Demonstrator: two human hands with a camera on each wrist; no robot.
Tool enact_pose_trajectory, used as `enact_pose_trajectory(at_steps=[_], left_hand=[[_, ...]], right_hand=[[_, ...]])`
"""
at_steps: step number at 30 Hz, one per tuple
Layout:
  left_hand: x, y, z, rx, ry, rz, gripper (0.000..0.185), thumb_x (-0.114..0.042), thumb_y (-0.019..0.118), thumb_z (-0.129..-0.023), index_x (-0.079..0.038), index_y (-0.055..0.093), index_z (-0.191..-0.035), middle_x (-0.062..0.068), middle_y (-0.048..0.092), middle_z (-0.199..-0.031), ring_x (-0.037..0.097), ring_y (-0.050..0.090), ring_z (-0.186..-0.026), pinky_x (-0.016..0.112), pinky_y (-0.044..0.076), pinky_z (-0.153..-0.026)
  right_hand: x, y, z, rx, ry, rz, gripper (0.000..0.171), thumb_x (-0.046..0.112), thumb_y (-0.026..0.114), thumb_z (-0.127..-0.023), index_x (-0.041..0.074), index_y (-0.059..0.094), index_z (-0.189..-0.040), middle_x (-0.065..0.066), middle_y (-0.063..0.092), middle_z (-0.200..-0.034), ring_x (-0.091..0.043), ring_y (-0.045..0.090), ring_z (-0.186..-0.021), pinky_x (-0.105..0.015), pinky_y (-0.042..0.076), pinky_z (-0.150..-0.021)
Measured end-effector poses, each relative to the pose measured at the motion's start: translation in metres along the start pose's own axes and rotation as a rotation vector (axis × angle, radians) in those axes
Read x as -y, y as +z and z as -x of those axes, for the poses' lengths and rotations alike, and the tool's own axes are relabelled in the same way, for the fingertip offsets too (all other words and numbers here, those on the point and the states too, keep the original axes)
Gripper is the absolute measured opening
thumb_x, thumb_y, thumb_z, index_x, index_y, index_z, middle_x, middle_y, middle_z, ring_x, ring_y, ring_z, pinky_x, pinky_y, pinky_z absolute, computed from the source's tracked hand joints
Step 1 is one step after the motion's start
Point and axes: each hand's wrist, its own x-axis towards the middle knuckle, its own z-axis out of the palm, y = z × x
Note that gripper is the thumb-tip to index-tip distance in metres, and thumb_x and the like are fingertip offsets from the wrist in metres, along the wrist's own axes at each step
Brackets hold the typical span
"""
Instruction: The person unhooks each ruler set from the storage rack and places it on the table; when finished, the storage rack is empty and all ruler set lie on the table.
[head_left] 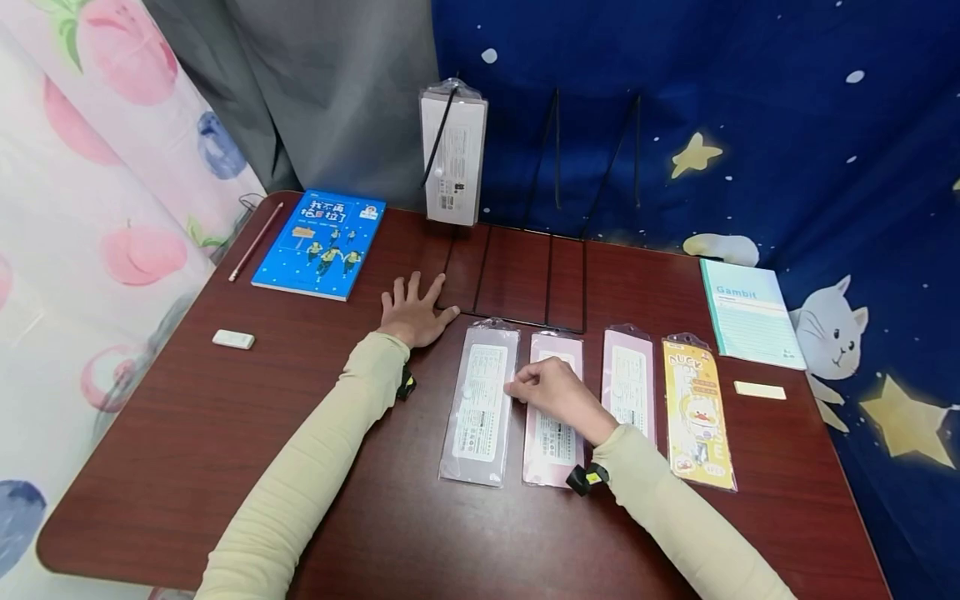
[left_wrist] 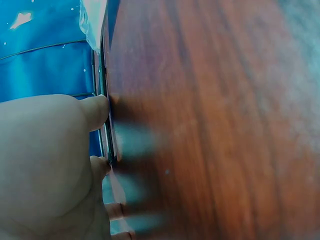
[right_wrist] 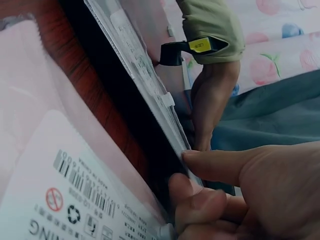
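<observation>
Dark red wood makes up our table [head_left: 225,433], backed by a blue starry cloth [head_left: 750,100]. Nearest our right hand [head_left: 558,396] lies the clear packet [head_left: 480,402], leftmost of four packets in a row on the table. Our right grip pinches that packet's right edge between thumb and curled fingers [right_wrist: 197,197], as the right wrist view shows close up. Beneath that hand lies a pink packet [head_left: 553,446], then another pink packet [head_left: 628,379] and a yellow duck packet [head_left: 697,412]. Our left hand [head_left: 412,310] rests flat on the table with fingers spread, holding nothing, its thumb at the black wire rack [head_left: 525,283]. A white packet [head_left: 452,158] stands upright in the rack. Farther out lie a blue book [head_left: 321,243], a pencil [head_left: 256,242], a white eraser [head_left: 233,339], and a Gambit notebook [head_left: 750,312].
</observation>
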Motion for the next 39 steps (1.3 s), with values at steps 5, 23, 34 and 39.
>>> enact_pose_trajectory(at_steps=[5,23,34,39], left_hand=[[-0.001,-0.001,0.001,0.005,0.001,-0.003,0.075,-0.061,0.031,-0.108,-0.029,0.001,-0.168,0.018,-0.005,-0.175,0.047,-0.007,-0.16,0.066,0.002,-0.127],[-0.007,-0.006,0.014,-0.006,0.007,-0.004,0.073,-0.057,0.031,-0.109,-0.027,0.001,-0.169,0.019,-0.004,-0.175,0.046,-0.007,-0.161,0.064,0.002,-0.128],[-0.002,0.0,0.004,0.01,-0.002,-0.001,0.075,-0.059,0.032,-0.108,-0.027,0.0,-0.168,0.019,-0.006,-0.175,0.048,-0.008,-0.16,0.066,0.001,-0.127],[-0.003,-0.003,0.007,0.006,-0.001,0.001,0.075,-0.06,0.032,-0.108,-0.028,0.001,-0.169,0.019,-0.005,-0.175,0.047,-0.008,-0.16,0.066,0.001,-0.127]], right_hand=[[0.002,0.002,0.002,-0.025,0.012,0.039,0.013,0.026,0.075,-0.094,0.017,0.08,-0.085,0.009,0.059,-0.068,-0.008,0.046,-0.064,-0.025,0.036,-0.058],[-0.034,-0.065,-0.023,-0.323,-0.081,0.166,0.031,0.028,0.07,-0.1,0.008,0.074,-0.124,-0.014,0.073,-0.12,-0.029,0.07,-0.102,-0.045,0.058,-0.085],[-0.06,-0.07,-0.067,-0.231,0.058,0.273,0.09,0.048,0.069,-0.097,-0.002,0.03,-0.161,-0.018,0.023,-0.172,-0.042,0.025,-0.158,-0.059,0.028,-0.124],[-0.056,-0.069,-0.072,-0.196,0.089,0.306,0.093,0.05,0.067,-0.098,-0.002,0.026,-0.162,-0.018,0.022,-0.172,-0.046,0.028,-0.156,-0.06,0.028,-0.124]])
